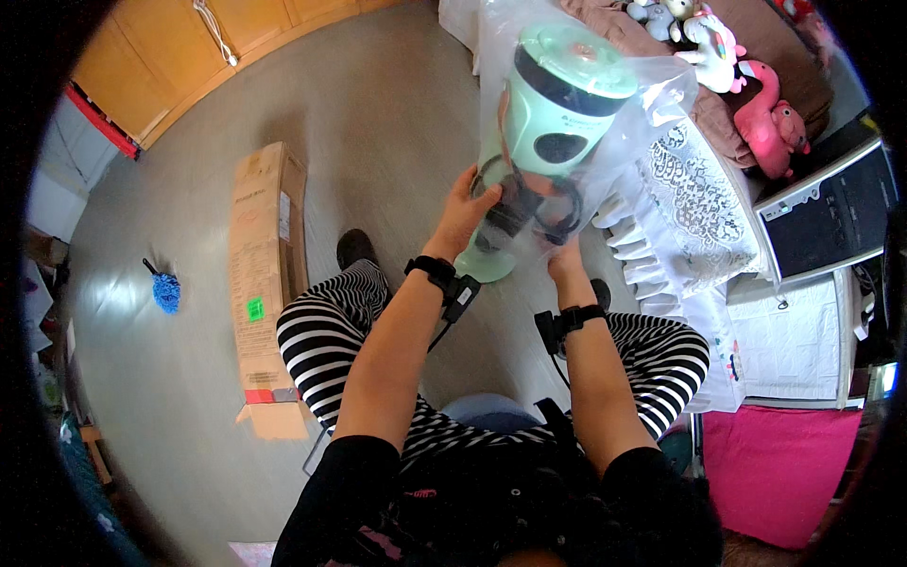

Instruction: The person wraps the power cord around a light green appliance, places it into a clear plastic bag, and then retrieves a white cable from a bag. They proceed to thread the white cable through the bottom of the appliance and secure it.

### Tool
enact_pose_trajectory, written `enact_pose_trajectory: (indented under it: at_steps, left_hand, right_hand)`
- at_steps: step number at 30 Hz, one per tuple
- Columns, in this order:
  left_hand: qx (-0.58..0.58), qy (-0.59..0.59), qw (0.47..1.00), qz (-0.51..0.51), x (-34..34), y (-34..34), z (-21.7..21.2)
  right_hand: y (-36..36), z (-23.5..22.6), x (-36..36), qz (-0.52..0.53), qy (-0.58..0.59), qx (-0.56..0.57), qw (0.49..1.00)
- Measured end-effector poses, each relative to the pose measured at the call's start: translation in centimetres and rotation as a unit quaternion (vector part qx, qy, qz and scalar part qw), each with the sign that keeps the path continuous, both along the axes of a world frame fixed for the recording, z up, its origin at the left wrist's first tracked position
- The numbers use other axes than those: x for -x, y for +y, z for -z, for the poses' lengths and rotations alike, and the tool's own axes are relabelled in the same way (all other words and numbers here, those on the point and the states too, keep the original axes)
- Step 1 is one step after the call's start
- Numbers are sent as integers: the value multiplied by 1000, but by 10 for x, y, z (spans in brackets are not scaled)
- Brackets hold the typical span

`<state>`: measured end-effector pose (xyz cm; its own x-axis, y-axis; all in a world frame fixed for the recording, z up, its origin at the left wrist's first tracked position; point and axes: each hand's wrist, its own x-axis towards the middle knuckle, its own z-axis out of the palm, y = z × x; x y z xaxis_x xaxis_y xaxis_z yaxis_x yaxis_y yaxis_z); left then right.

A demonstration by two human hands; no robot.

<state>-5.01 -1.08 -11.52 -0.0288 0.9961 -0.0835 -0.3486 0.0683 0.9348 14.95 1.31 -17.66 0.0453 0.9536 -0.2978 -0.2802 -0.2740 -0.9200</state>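
A mint-green appliance [567, 104] with dark bands and a dark oval panel is held up in front of me. It tilts, its wide round end farther from me and a narrower green end toward my lap. Its exact kind I cannot make out. A clear plastic bag [652, 80] covers much of it. My left hand [463, 210] is closed around the dark middle part from the left side. My right hand [565, 257] is at the near right side, below a dark looped part [559, 213]; its fingers are mostly hidden behind the bag and appliance.
A long cardboard box [260, 283] lies on the floor to my left, near a blue duster [164, 290]. To the right stand a lace-covered surface [694, 203], a black computer tower [831, 217] and a pink cloth [779, 472]. Plush toys [775, 118] sit at the upper right.
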Motion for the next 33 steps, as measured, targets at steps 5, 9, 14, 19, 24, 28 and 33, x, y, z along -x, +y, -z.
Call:
enact_pose_trajectory:
  at_steps: [5,9,14,19,24,28,33]
  left_hand:
    - [-38,90,993,-63,-3,-4,33]
    - [-50,212,973,-75,-9,-4,47]
    - [-57,268,958,-87,-7,-9,57]
    - [20,123,990,-64,0,-10,70]
    - [205,27,975,-82,28,-14,99]
    - [350,-16,932,-93,31,-14,152]
    - [427,-240,857,-162,14,-14,151]
  right_hand:
    - [-20,-35,-3,171,84,-179,965]
    - [-56,-66,14,138,-261,-406,865]
    - [-48,-53,4,62,-445,-337,827]
    - [-37,-37,12,47,-427,-283,857]
    - [-39,34,4,-41,-461,-195,864]
    - [-17,112,-17,-45,-413,-25,909]
    - [-6,121,-3,91,64,242,964]
